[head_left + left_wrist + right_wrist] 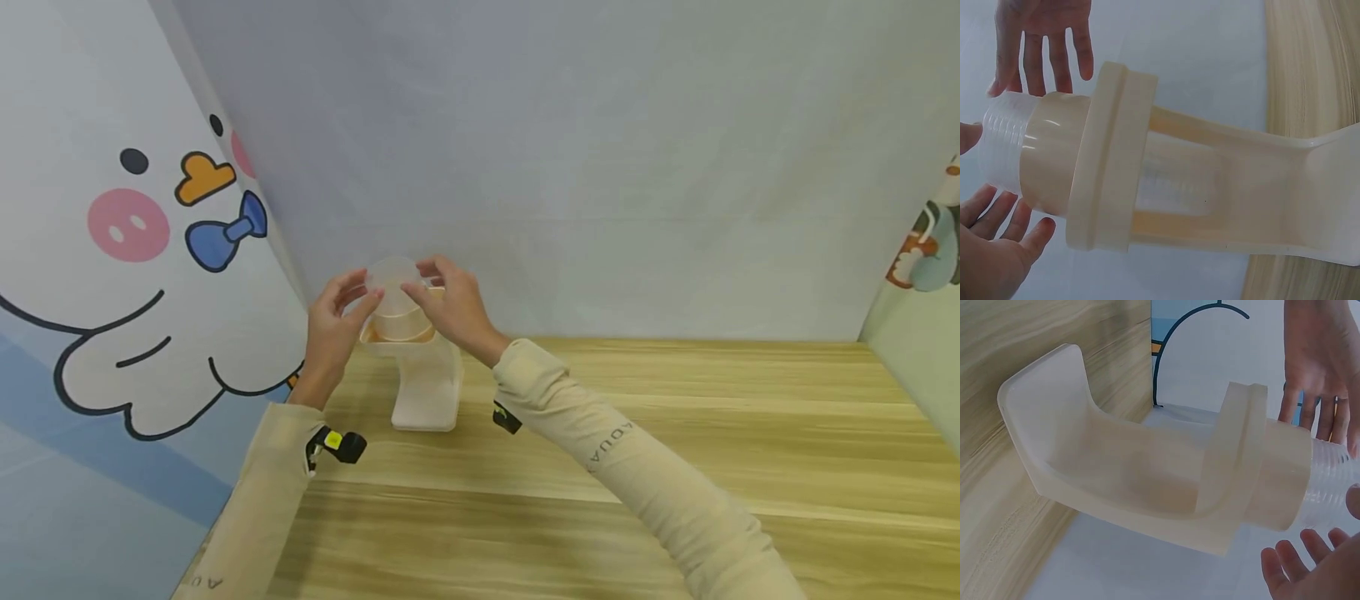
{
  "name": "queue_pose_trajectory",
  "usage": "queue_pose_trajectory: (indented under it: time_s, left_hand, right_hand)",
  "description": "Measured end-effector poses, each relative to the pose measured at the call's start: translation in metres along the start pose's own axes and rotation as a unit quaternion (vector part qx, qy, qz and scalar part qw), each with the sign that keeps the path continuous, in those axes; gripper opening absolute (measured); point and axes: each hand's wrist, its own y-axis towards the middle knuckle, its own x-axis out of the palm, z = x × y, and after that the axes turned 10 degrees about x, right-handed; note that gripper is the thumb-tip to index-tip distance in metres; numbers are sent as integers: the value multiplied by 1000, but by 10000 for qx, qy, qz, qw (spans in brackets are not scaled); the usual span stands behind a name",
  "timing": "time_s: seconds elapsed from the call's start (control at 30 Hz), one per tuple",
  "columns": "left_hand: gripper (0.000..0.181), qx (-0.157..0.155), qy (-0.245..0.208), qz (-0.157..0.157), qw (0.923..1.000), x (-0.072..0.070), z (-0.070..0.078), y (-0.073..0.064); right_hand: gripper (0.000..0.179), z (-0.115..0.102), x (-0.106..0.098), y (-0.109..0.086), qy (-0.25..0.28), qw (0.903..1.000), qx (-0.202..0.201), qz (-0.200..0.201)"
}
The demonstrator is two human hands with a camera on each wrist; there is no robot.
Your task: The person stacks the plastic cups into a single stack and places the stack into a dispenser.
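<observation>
A cream-coloured cup holder (429, 392) stands upright near the back left of the table. A stack of clear plastic cups (395, 287) sits in its round sleeve, with the ribbed top part sticking out above. Through the open lower part of the holder (1260, 194), the cups' translucent lower ends show. My left hand (335, 325) holds the stack from the left, thumb near me and fingers around the side. On the right side my right hand (457, 308) holds it too, thumb in front and fingers behind. In the wrist views, several fingertips stand slightly off the cups.
The wooden table (637, 467) stretches to the right of the holder. A pale curtain (600, 167) hangs close behind it. On the left rises a panel with a cartoon print (135, 333), close to the left arm. Another printed panel (922, 342) stands at the far right.
</observation>
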Motion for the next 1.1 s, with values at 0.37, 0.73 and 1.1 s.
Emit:
queue_pose_trajectory:
  time_s: [0.37, 0.73, 1.1]
  left_hand:
    - [60, -207, 255, -116, 9994, -4, -37, -5]
    - [51, -248, -15, 16, 9997, 0, -37, -7]
    - [53, 7, 400, -70, 9992, 3, -35, -7]
  right_hand:
    - [31, 6, 5, -7, -701, 9973, 107, 166]
    - [31, 8, 4, -10, -720, 9973, 63, 142]
    - [32, 6, -21, -13, -726, 9968, 270, -180]
